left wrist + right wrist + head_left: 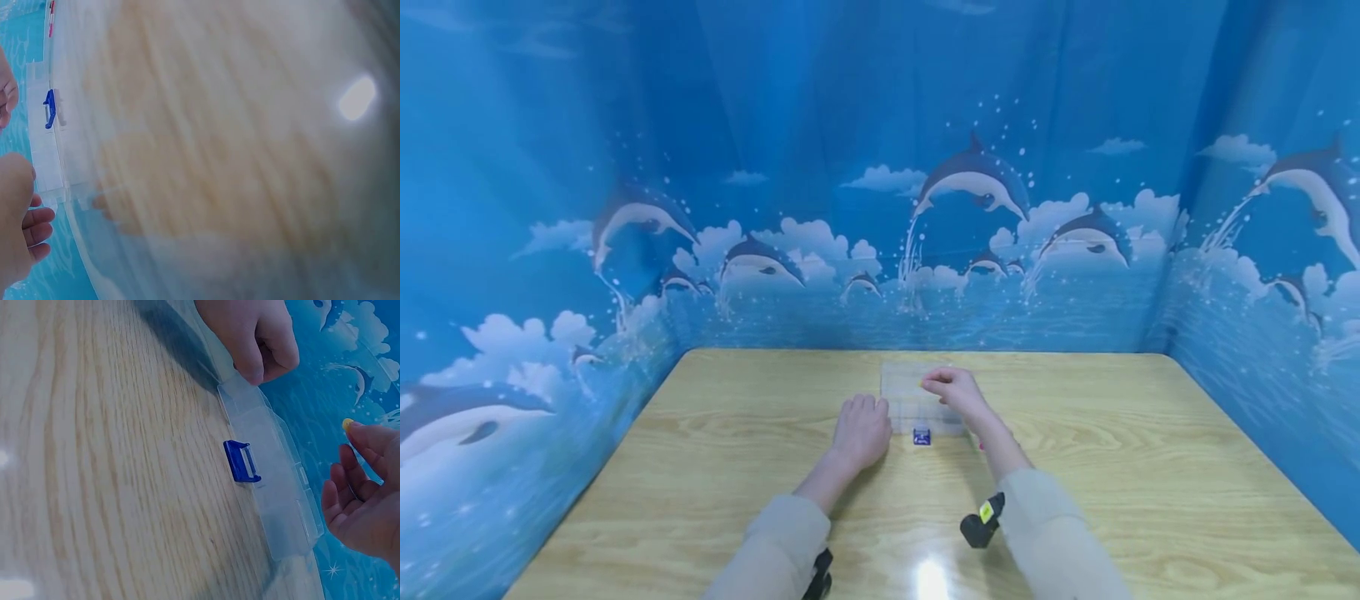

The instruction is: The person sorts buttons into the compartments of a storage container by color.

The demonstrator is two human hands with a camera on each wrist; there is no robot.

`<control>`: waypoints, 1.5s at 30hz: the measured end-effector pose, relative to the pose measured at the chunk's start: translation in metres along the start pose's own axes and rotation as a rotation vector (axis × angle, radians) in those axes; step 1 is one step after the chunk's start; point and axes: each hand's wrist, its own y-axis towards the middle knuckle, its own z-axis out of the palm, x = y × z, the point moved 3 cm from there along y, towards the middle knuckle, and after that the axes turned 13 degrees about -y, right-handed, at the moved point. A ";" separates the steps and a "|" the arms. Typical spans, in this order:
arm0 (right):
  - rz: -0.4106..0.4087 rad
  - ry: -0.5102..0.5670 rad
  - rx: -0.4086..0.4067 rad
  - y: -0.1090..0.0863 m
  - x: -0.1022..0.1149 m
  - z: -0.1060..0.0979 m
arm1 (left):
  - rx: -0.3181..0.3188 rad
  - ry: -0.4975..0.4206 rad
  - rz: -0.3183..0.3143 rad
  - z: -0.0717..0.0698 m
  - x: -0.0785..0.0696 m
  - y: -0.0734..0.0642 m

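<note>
A clear plastic box [898,380] with a blue latch [236,464] on its near side lies toward the back of the table. My left hand [862,431] is at the box's left side, its thumb and curled fingers gripping the near left corner in the right wrist view. Above the box, my right hand [957,392] pinches a small yellow piece [347,424] between thumb and index finger. The other fingers of that hand are loosely bent. What the yellow piece is cannot be made out, as the fingertips cover most of it.
A small pink-red thing [982,447] lies right of the box, partly hidden by my right forearm. The wood-grain table [700,467] ends at a blue curtain [820,167] printed with dolphins, behind and on both sides.
</note>
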 end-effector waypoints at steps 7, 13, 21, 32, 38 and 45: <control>0.006 -0.009 -0.014 0.009 0.002 0.011 | 0.002 -0.014 -0.005 -0.002 0.001 -0.001; -0.002 -0.042 -0.029 0.010 0.003 0.021 | 0.002 -0.020 0.002 0.001 0.002 -0.001; -0.030 -0.038 -0.088 0.008 0.001 0.031 | -0.016 -0.029 0.010 0.001 0.000 -0.003; -0.001 0.027 -0.101 0.009 0.006 0.041 | -0.005 -0.023 0.005 0.001 0.000 -0.002; 0.022 0.018 -0.095 0.010 0.007 0.043 | -0.002 -0.023 -0.001 0.001 0.001 -0.001; 0.071 0.000 -0.078 0.013 0.006 0.045 | 0.009 -0.016 -0.003 0.000 -0.001 -0.001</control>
